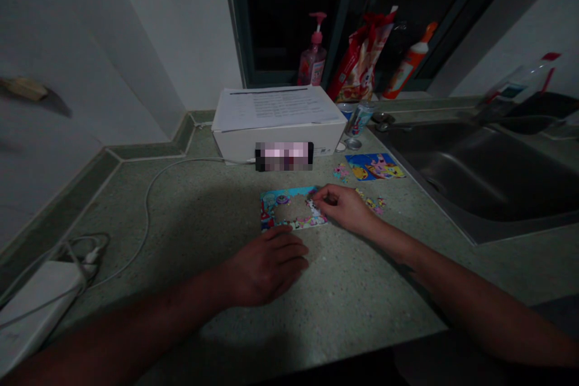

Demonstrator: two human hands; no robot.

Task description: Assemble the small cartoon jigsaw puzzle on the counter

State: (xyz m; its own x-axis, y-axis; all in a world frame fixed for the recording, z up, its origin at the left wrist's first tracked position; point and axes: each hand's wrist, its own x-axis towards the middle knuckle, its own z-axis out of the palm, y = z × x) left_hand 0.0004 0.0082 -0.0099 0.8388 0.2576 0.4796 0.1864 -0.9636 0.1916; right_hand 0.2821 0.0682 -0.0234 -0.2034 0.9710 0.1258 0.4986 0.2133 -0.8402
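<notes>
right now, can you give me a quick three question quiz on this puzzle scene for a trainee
1. True or false: the right hand touches the right edge of the puzzle frame.
2. Which hand lies flat on the countertop just below the frame? A. the left hand B. the right hand C. neither
3. What stands on the white box behind the frame?

Key
1. True; its fingertips pinch at the frame's right side, perhaps on a piece, too small to tell.
2. A.
3. A printed sheet of paper; a phone leans against the box front.
</notes>
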